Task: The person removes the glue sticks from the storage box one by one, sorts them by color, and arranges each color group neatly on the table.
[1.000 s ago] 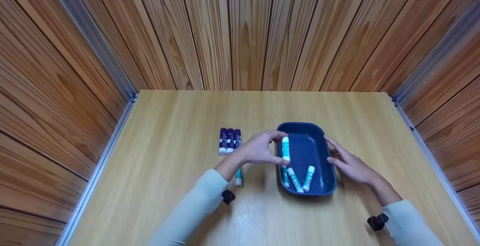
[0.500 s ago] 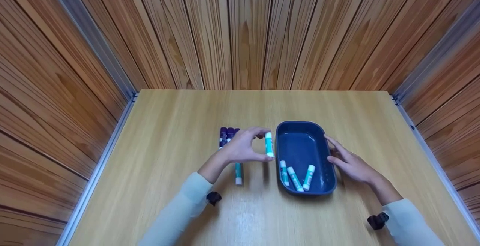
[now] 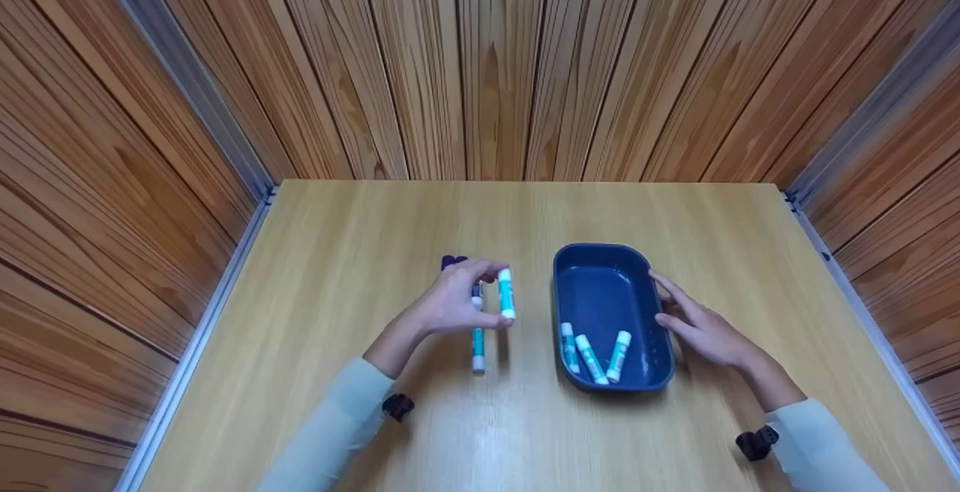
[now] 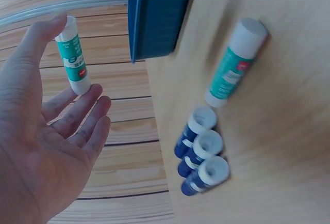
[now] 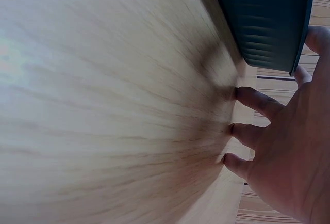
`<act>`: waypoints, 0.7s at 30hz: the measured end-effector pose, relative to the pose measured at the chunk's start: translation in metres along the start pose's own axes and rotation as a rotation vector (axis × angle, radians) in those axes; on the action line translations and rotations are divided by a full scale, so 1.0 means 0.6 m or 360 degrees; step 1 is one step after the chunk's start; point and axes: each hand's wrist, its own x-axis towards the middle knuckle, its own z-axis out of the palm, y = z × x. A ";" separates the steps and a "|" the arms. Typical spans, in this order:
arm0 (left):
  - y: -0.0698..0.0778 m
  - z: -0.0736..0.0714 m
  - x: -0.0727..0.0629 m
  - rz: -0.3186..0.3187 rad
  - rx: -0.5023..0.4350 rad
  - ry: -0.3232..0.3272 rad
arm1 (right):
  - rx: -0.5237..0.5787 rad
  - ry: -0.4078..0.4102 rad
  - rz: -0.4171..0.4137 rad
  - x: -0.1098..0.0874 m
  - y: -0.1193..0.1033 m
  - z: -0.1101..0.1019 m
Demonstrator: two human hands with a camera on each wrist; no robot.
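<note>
My left hand (image 3: 450,303) pinches a green-and-white glue stick (image 3: 506,295) by its two ends, between thumb and fingers, above the table left of the tray. Another green glue stick (image 4: 234,64) lies on the table, in line with one of three dark purple-blue glue sticks (image 4: 200,152) set side by side. In the head view the hand partly covers that row. Three green glue sticks (image 3: 591,359) lie in the near end of the dark blue tray (image 3: 611,286). My right hand (image 3: 701,333) rests at the tray's right rim, its fingers extended and some fingertips down on the table.
The wooden table (image 3: 360,237) ends at a wood-panelled back wall (image 3: 495,102). Panelled side walls with metal rails (image 3: 202,338) flank it left and right. A small black device (image 3: 397,406) is strapped at each wrist.
My left hand has carried the glue stick from over the tray's left side leftward to over the table beside the row. The right hand and the tray have stayed put.
</note>
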 end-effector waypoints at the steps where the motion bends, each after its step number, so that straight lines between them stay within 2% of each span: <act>1: -0.004 -0.001 -0.003 -0.0007 0.0006 0.0003 | -0.0005 0.0002 -0.0003 0.000 0.000 0.000; 8: -0.021 -0.015 -0.033 -0.0087 -0.0024 0.0005 | -0.0007 -0.0009 0.0006 -0.002 0.000 0.000; 13: -0.027 -0.024 -0.045 -0.0094 -0.0046 0.0019 | -0.0005 -0.0001 0.0021 -0.003 0.000 -0.001; 17: -0.036 -0.024 -0.053 -0.0088 -0.0053 0.0016 | -0.0004 0.0002 0.0014 -0.002 -0.001 0.000; 21: -0.047 -0.016 -0.062 -0.0158 -0.0012 -0.0013 | 0.0000 -0.0002 0.0017 -0.002 -0.001 0.000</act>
